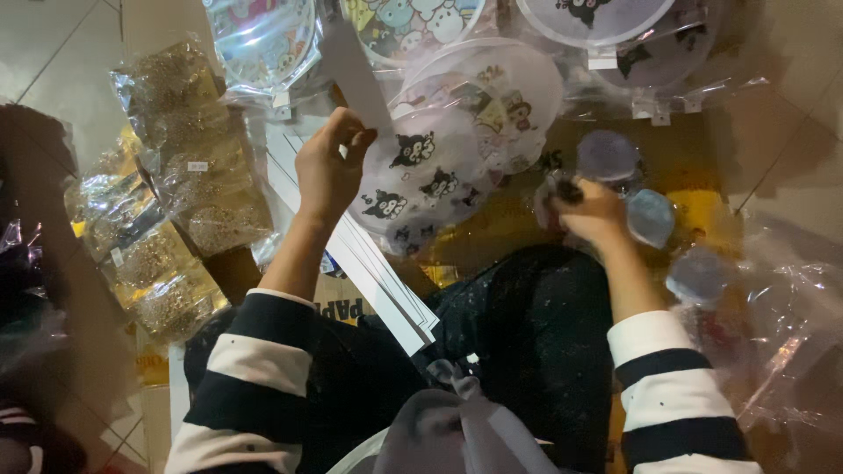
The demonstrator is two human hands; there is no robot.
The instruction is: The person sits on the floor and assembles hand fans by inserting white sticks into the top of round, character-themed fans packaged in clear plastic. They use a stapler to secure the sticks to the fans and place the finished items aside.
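My left hand (329, 162) is raised and pinches a long white card strip (356, 75) at its lower end. Below it a stack of white strips (378, 272) slants across my lap. My right hand (590, 211) is closed on a small dark object; I cannot tell what it is. Round white fan-like discs with cartoon prints (439, 167) lie overlapped between the two hands. Small round purple and blue lidded items (608, 156) sit just beyond the right hand.
Clear bags of gold-coloured small parts (189, 175) lie at the left. More wrapped cartoon discs (263, 39) line the top. Crumpled clear plastic (781, 307) fills the right. Yellow cardboard (694, 175) lies on the tiled floor.
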